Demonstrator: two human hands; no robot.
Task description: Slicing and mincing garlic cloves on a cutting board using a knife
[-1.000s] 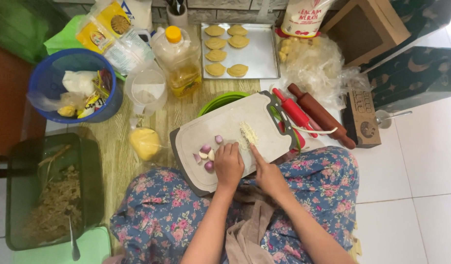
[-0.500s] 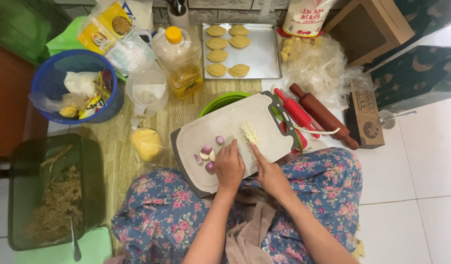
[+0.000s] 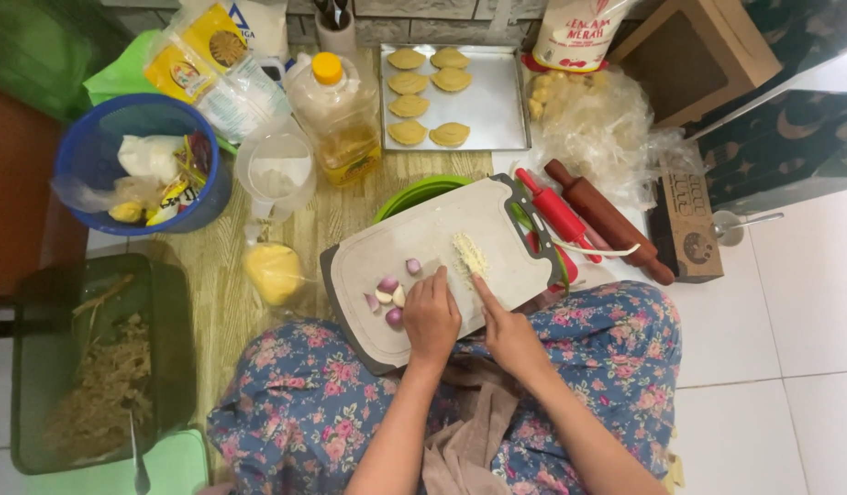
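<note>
Head view, looking straight down at a person seated on the floor in a blue floral garment, with a grey-rimmed white cutting board point(image 3: 423, 252) resting across the lap and tilted up to the right. Left hand point(image 3: 431, 316) lies flat on the board's lower middle, fingers loosely curled and pressing down, gripping nothing that shows. Just beside its fingertips, to the left, sit several small peeled shallots point(image 3: 391, 295), pink and pale, bunched together on the board. Right hand point(image 3: 508, 332) rests at the board's lower edge with the index finger stretched out toward a small heap of finely chopped pale garlic point(image 3: 469, 257); the fingertip stops just short of the heap, and the other fingers are folded in; whether they hold something I cannot tell. A green bowl point(image 3: 423, 190) peeks out from under the board's upper edge. To the right lie a red rolling pin point(image 3: 553, 206) and a brown rolling pin point(image 3: 607, 220), side by side. Beyond the board stands a metal baking tray point(image 3: 497, 101) carrying six folded pastries, with a bottle of cooking oil point(image 3: 341, 119) to its left. A blue basket point(image 3: 148, 165) of scraps sits at the far left.
</note>
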